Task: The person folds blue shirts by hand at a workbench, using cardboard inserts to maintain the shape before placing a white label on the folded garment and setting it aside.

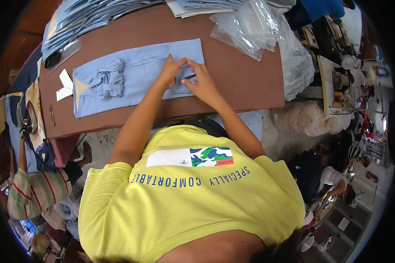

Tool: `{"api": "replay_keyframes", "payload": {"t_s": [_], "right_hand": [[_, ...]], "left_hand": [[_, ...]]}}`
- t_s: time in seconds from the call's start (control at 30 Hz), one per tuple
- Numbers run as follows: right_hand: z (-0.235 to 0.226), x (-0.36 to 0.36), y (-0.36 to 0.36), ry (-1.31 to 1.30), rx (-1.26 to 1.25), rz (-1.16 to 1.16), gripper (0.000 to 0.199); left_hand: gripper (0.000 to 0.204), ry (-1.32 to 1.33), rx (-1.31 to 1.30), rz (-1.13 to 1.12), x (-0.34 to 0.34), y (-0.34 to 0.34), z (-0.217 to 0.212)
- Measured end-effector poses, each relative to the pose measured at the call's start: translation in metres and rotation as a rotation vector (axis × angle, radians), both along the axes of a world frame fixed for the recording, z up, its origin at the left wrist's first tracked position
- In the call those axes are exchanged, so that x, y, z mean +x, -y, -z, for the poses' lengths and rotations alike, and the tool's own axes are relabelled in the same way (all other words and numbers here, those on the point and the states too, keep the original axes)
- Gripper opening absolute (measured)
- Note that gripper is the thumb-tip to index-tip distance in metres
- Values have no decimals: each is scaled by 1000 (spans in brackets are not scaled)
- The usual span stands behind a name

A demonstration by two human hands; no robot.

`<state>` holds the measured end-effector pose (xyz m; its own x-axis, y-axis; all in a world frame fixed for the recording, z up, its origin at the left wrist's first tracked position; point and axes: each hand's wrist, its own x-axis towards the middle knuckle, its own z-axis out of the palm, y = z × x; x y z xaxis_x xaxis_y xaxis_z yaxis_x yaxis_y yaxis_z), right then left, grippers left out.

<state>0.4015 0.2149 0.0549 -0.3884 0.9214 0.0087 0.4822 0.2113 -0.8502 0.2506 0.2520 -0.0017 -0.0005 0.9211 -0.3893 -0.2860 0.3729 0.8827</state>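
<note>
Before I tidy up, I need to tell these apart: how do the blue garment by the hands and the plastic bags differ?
The blue garment is opaque cloth; the plastic bags are clear. The garment lies long and folded; the bags overlap in a loose pile. Both lie on the brown table.

- Folded light-blue garment (138,70): matt woven cloth, lightly creased
- Brown tabletop (243,81): smooth, matt
- Clear bags (245,30), far right: glossy, crinkled plastic
- White tags (66,85), left: smooth, card-like paper
- Blue garment stack (81,26), far left: matt cloth
- Yellow T-shirt (197,206), near: matt knit cloth, ribbed at the neck
</note>
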Motion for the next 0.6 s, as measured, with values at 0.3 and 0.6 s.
{"api": "replay_keyframes", "payload": {"t_s": [0.3, 0.6], "right_hand": [[26, 55, 28, 150, 343, 47, 39], [46, 63, -28, 191, 474, 96, 19]], "left_hand": [[60, -1001, 368, -23, 4, 24, -34], [21, -1376, 706, 148, 38, 0, 1]]}}
